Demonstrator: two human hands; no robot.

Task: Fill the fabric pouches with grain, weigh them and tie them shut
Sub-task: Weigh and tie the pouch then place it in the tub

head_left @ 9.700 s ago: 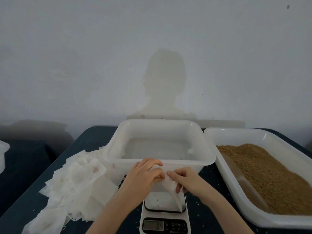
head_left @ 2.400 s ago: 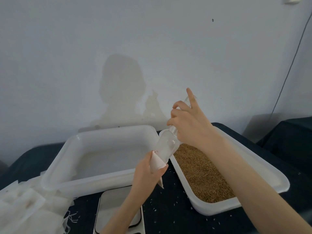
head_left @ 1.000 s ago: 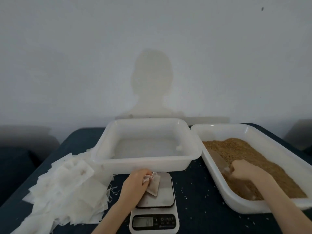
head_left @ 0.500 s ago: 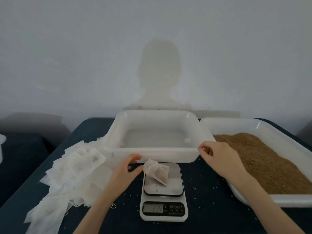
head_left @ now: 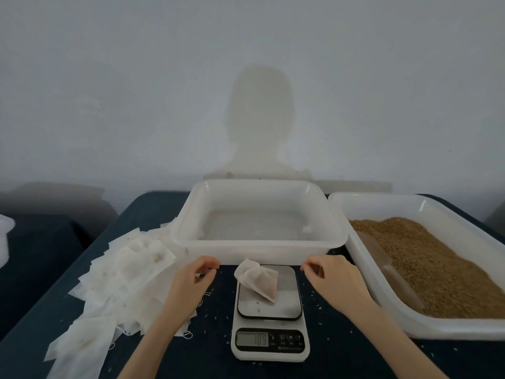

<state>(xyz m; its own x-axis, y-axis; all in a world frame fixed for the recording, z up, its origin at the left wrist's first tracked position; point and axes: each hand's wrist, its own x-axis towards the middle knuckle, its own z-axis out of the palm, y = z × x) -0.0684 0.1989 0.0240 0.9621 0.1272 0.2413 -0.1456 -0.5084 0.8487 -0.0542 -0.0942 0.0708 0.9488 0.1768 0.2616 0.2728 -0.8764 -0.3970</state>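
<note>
- Head view: a filled fabric pouch (head_left: 258, 280) lies alone on the platform of a small white kitchen scale (head_left: 270, 313), its neck loose and untied.
- The scale's display shows digits too blurred to read surely.
- The left hand (head_left: 191, 280) hovers just left of the pouch, fingers loosely curled, holding nothing.
- The right hand (head_left: 332, 277) hovers just right of the scale, fingers loosely curled, also empty.
- Behind the scale sits a white tub (head_left: 261, 243) that looks empty.
- To the right, a white tray (head_left: 363, 283) holds brown grain (head_left: 426, 258).
- To the left, a heap of flat empty pouches (head_left: 117, 280) lies on the dark table (head_left: 341, 359), with stray grains scattered about.
</note>
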